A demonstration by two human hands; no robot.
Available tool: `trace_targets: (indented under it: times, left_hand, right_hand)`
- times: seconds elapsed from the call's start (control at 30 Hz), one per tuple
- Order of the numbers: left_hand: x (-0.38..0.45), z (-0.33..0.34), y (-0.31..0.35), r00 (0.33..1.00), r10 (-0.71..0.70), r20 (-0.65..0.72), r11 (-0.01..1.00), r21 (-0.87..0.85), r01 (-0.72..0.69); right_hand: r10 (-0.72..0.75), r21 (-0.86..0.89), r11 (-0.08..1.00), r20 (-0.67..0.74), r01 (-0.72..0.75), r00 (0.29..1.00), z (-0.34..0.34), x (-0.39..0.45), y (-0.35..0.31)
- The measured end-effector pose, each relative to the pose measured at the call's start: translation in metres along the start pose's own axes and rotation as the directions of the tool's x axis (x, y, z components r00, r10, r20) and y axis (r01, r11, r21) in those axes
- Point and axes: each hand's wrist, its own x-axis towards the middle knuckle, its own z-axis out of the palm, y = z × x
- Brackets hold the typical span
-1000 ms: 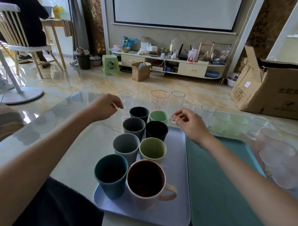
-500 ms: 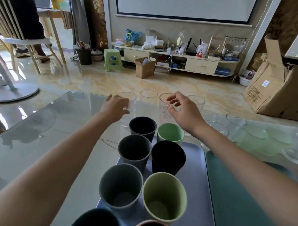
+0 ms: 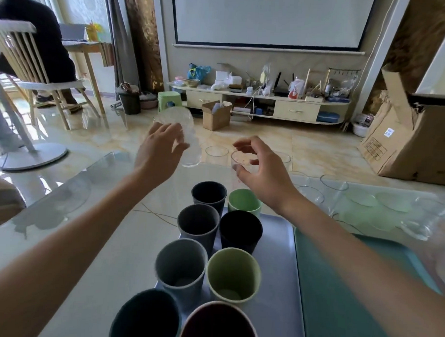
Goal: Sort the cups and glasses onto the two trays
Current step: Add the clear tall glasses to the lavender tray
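Observation:
My left hand (image 3: pixel 157 153) grips a clear glass (image 3: pixel 189 142) and holds it tilted in the air above the table's far side. My right hand (image 3: pixel 260 169) curls its fingers and thumb around the rim of a second clear glass (image 3: pixel 243 160) that stands behind the cups. Several coloured cups, among them a dark one (image 3: pixel 240 230) and a light green one (image 3: pixel 233 274), stand in two rows on the lilac tray (image 3: pixel 278 283). The teal tray (image 3: pixel 338 298) to its right holds nothing that I can see.
More clear glasses (image 3: pixel 216 151) stand along the far edge of the glass table (image 3: pixel 63 213), and others with pale green ones (image 3: pixel 391 202) crowd the right side. A cardboard box (image 3: pixel 406 139) and a chair with a seated person (image 3: pixel 30 68) are on the floor beyond.
My left hand has lifted its glass off the table and tipped it. My right hand has closed in around the rim of the other glass.

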Motion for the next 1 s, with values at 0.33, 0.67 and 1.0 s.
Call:
trace_targets:
  times: [0.33,0.67,1.0]
  left_hand:
    - [-0.013,-0.044,0.137,0.941,0.323,0.103,0.924,-0.248,-0.29]
    - [-0.046,-0.028,0.075,0.875,0.089,0.476,0.988,-0.152,-0.018]
    - [-0.097,0.033,-0.046,0.256,-0.434,0.864,0.686,0.133,0.715]
  right_hand:
    - [0.089,-0.131,0.985,-0.164,-0.111,0.982,-0.039,-0.025,-0.024]
    - [0.449,0.001,0.891,-0.146,-0.454,0.882,-0.05,-0.09,0.045]
    - [0.618,0.071,0.786,-0.119,-0.614,0.777,-0.002,-0.101,0.097]
